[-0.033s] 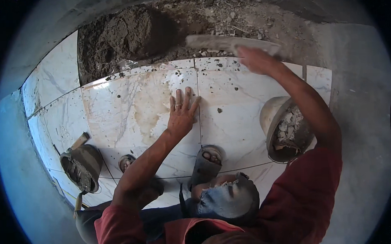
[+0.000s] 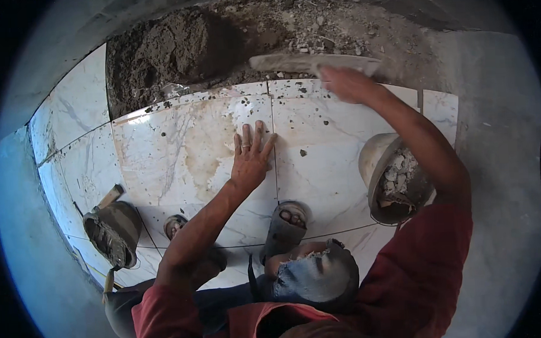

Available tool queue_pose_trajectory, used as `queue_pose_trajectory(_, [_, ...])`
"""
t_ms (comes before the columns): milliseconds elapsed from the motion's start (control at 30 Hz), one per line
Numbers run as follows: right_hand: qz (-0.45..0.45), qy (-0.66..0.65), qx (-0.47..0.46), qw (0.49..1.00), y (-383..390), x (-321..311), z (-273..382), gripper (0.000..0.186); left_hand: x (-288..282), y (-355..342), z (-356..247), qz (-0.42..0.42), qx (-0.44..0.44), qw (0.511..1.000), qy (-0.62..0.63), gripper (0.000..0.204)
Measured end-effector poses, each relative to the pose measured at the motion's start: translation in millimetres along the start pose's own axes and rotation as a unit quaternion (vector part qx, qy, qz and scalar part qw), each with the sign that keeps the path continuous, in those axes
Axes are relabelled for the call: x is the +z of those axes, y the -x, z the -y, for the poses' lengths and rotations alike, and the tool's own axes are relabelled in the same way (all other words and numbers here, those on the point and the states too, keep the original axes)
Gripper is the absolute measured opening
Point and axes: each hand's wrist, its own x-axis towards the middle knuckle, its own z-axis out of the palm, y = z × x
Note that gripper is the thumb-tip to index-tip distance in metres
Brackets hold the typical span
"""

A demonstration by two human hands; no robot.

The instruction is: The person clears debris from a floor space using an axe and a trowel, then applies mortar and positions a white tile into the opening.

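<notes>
My left hand (image 2: 250,158) lies flat on a white veined floor tile (image 2: 163,178), palm down with its fingers spread, close to a tile joint. My right hand (image 2: 346,84) is closed around a long, narrow grey board (image 2: 279,63), slightly blurred by motion; whether it is wood or metal I cannot tell. The board lies nearly level across the picture, over the edge strip between the tiles and the rubble. To its left, beyond the tiles, rises a dark heap of wet mortar (image 2: 183,47). Mortar crumbs and a brownish stain dot the tiles.
At the right, a bucket (image 2: 375,195) tilts on the tiles with broken pale rubble in it. A mortar-caked bucket (image 2: 129,224) stands at the left, beside a wooden handle (image 2: 110,195). Loose gravel (image 2: 337,23) covers the far ground. My sandalled feet rest on the tiles.
My right hand and the board have shifted slightly left and a little nearer to me. The left hand stays where it was.
</notes>
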Motion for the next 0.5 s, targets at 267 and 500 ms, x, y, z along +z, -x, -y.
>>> queue_pose_trajectory(267, [-0.006, -0.077, 0.051, 0.996, -6.3, 11.0, -74.4, 0.036, -2.3, -1.0, 1.0, 0.012, 0.000, 1.000, 0.027, 0.074])
queue_pose_trajectory(500, [0.001, 0.006, -0.027, 1.000, -7.3, 4.8, -74.5, 0.026, 1.1, 1.7, 0.0, 0.001, -0.001, 0.999, 0.038, 0.073])
